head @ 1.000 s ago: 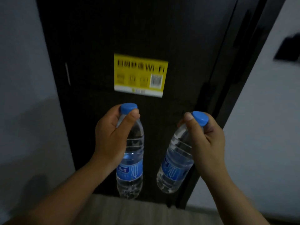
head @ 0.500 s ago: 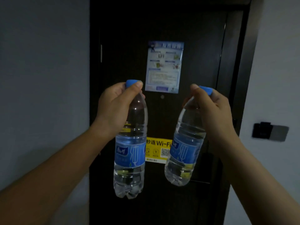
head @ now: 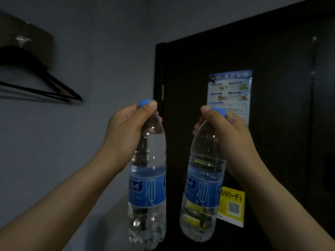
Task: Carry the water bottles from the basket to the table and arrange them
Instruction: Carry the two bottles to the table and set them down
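1. Two water bottles hang in mid-air in front of the person, one in each hand, as they did half a second ago. Since then the view has swung to the left.
2. The dark door (head: 281, 142), which filled the middle of the earlier picture, now stands on the right. The grey wall (head: 99, 51) takes up the left half.
3. A wall fixture (head: 23, 38) with black hangers (head: 54, 87) under it has come into view at the upper left.
4. The blue notice (head: 230, 87) on the door, earlier between the two hands, now shows above and behind the right hand (head: 230, 138).
5. The yellow Wi-Fi sticker (head: 233, 205), earlier seen between the bottles, now sits just right of the right bottle (head: 203, 187) and partly behind it.
6. The left hand (head: 126, 131) is curled round the neck of the left bottle (head: 147, 187). Its thumb (head: 151, 105) presses against the blue cap (head: 144, 103), and the bottle hangs nearly upright.
7. The right hand grasps the right bottle the same way. Its thumb (head: 206, 110) lies along the near side of that bottle's blue cap (head: 220, 111), with the other fingers wrapped behind the neck.
8. The right bottle tilts slightly, its base swung towards the left bottle. The two are near each other but not touching.
9. Both bottles are clear, hold water and wear blue labels round the middle.
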Tool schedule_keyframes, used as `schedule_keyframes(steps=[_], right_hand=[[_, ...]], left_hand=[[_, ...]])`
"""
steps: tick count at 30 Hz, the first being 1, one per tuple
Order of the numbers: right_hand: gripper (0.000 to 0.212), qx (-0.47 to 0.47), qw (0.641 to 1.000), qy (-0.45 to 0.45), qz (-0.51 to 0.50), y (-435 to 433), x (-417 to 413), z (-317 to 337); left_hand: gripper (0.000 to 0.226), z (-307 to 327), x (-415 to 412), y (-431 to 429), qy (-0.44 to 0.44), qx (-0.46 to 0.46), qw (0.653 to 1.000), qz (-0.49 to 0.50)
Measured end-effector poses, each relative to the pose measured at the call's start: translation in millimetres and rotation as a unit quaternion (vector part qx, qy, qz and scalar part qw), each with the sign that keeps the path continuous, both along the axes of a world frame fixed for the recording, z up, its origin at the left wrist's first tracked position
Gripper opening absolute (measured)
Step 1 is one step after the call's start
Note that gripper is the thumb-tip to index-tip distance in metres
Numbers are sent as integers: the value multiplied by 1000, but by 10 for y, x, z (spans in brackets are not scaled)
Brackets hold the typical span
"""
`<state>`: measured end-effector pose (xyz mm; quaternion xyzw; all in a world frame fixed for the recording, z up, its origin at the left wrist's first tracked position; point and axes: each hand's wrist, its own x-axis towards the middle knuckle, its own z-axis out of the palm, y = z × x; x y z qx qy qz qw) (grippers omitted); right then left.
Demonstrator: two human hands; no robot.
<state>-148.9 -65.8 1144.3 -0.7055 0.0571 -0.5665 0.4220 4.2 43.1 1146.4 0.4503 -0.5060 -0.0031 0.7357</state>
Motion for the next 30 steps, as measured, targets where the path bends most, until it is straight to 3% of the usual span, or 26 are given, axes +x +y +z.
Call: schedule_keyframes(steps=[7, 10, 14, 18, 23, 30], right_hand=[[27, -31, 988, -6, 153, -43, 354, 53], [28, -24, 974, -32, 224, 121, 514, 30], [28, 10, 948, -52, 312, 491, 662, 76], [32, -5, 919, -53, 390, 1012, 690, 121], [28, 0, 873, -70, 482, 1764, 570, 175], [25, 22, 801, -66, 595, 2806, 292, 109]], left_hand=[[32, -31, -198, 470, 27, -28, 984, 173], [40, -14, -382, 836, 3, -35, 967, 252], [33, 67, -667, 1376, -19, -25, 932, 361], [36, 89, -994, 1954, -43, -8, 884, 465], [31, 136, -1555, 2610, -57, -3, 848, 527], [45, 74, -2432, 3291, -59, 10, 784, 618]])
